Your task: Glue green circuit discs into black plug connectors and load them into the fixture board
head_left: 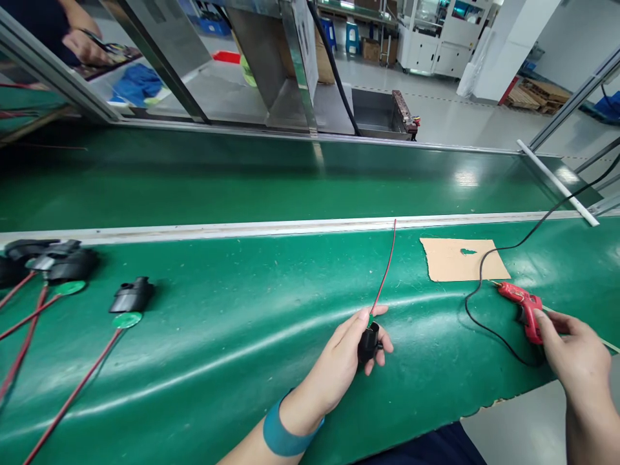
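Black and small, one plastic part (pixel 369 343) with one thin red wire (pixel 389 258) is grasped in the left hand (pixel 356 336), lower centre; the right hand (pixel 574 345), lower right, grips one red plastic glue gun (pixel 526 309).

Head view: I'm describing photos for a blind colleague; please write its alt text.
A person's left hand holds a black part with a red wire; the right hand touches a red glue gun on a green work surface. Cardboard lies near its nozzle; more black parts sit at left.
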`<state>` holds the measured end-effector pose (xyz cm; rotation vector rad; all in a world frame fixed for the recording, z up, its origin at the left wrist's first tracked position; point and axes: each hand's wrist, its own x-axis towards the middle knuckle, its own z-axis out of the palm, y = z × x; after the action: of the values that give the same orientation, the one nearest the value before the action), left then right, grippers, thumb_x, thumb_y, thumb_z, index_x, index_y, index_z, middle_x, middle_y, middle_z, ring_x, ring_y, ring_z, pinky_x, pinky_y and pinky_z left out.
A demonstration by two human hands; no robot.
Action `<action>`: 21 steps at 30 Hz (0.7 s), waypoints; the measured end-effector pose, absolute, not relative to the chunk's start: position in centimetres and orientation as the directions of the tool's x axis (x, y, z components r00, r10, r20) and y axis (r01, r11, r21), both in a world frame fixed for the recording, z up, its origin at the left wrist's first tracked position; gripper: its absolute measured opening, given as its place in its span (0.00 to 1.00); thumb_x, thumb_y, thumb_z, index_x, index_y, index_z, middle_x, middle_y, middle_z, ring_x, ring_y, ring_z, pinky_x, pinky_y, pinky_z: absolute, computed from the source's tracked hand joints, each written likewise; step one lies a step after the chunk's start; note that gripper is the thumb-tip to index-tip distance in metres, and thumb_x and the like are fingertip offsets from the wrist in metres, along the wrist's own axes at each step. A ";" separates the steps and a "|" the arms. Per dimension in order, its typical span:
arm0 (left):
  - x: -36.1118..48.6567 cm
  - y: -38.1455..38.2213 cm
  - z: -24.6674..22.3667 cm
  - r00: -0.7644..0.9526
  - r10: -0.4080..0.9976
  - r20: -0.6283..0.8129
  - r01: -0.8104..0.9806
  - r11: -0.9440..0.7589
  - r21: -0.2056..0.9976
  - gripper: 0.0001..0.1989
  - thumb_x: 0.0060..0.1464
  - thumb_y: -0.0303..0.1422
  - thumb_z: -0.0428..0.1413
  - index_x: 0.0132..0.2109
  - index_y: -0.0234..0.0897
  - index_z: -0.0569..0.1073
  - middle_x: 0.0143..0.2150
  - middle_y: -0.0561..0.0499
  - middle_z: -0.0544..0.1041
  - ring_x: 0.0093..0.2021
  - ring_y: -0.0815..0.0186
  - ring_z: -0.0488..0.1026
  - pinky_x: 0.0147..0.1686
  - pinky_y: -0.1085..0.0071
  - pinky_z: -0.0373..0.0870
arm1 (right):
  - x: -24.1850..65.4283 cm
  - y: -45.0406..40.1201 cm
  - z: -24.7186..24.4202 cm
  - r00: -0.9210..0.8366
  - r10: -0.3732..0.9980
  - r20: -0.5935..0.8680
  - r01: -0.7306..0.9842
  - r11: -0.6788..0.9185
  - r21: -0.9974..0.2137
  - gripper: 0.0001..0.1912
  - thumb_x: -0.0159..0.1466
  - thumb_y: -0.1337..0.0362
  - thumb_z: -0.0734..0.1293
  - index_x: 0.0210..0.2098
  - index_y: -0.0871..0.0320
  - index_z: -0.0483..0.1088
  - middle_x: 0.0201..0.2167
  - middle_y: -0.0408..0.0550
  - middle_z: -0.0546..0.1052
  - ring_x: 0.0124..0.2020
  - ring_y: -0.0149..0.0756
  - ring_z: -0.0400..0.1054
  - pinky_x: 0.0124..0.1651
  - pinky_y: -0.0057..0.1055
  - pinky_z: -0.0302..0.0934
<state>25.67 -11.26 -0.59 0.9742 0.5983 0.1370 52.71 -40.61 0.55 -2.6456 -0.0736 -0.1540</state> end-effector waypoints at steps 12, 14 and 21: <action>25.3 -11.2 -2.2 0.857 0.379 -0.350 0.138 0.485 0.864 0.31 0.62 0.56 0.50 0.57 0.33 0.66 0.31 0.47 0.77 0.27 0.64 0.72 0.20 0.73 0.62 | 41.6 -20.2 1.4 0.141 0.956 -0.256 0.201 -0.281 -0.938 0.15 0.68 0.61 0.65 0.51 0.62 0.73 0.25 0.43 0.77 0.26 0.32 0.71 0.29 0.26 0.62; 25.2 -11.1 -2.1 0.855 0.382 -0.350 0.140 0.480 0.866 0.27 0.64 0.54 0.49 0.55 0.35 0.66 0.32 0.48 0.77 0.27 0.64 0.73 0.21 0.73 0.62 | 41.7 -19.9 1.2 0.144 0.957 -0.250 0.228 -0.278 -0.933 0.11 0.67 0.62 0.66 0.46 0.61 0.74 0.24 0.41 0.76 0.26 0.30 0.69 0.29 0.25 0.60; 25.1 -10.7 -1.3 0.857 0.351 -0.378 0.184 0.478 0.859 0.26 0.64 0.55 0.48 0.53 0.37 0.65 0.32 0.49 0.77 0.27 0.66 0.72 0.23 0.73 0.61 | 44.8 -22.0 2.7 0.404 0.902 -0.154 0.426 -0.334 -0.841 0.08 0.67 0.64 0.66 0.31 0.58 0.73 0.24 0.42 0.73 0.28 0.32 0.65 0.32 0.28 0.59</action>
<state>25.08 -10.71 -1.26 1.0832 0.5600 0.1086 44.76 -21.97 2.74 -1.9258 -1.1332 0.8226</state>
